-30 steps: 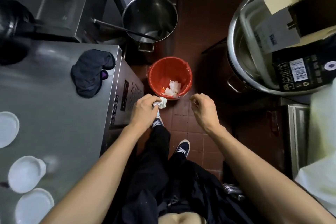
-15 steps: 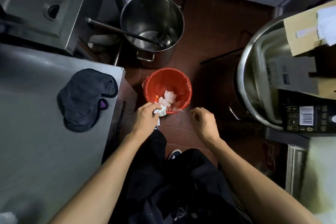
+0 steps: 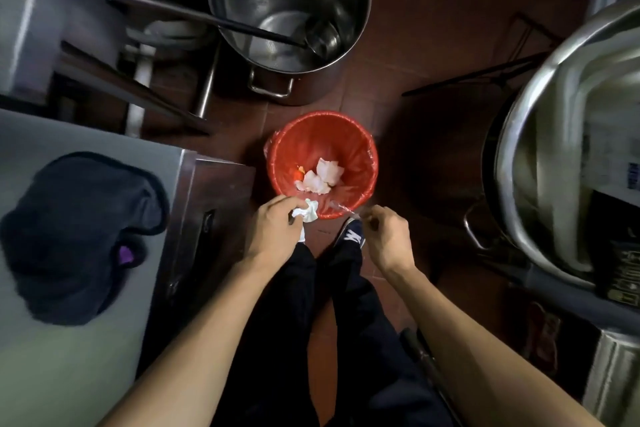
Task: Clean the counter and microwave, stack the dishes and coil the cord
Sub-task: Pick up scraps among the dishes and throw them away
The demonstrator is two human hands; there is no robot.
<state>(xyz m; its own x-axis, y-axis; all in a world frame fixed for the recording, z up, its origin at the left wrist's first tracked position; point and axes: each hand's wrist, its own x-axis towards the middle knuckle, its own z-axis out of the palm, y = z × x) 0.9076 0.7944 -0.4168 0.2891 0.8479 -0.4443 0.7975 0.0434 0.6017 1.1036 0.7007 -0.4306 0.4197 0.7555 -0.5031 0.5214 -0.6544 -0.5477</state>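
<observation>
Head view: left hand (image 3: pixel 273 229) grips crumpled tissue (image 3: pixel 306 213) at red bin (image 3: pixel 322 163) rim, 6 o'clock edge; bin at 12 o'clock from hands. Right hand (image 3: pixel 384 236) pinches clear liner edge (image 3: pixel 343 208). Left nearer. Tabletop (image 3: pixel 69 374) at 9 o'clock.

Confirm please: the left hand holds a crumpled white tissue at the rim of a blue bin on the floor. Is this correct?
One detail is wrong: the bin is red, not blue. The head view shows the left hand gripping the crumpled white tissue at the rim of the red bin on the floor.
</observation>
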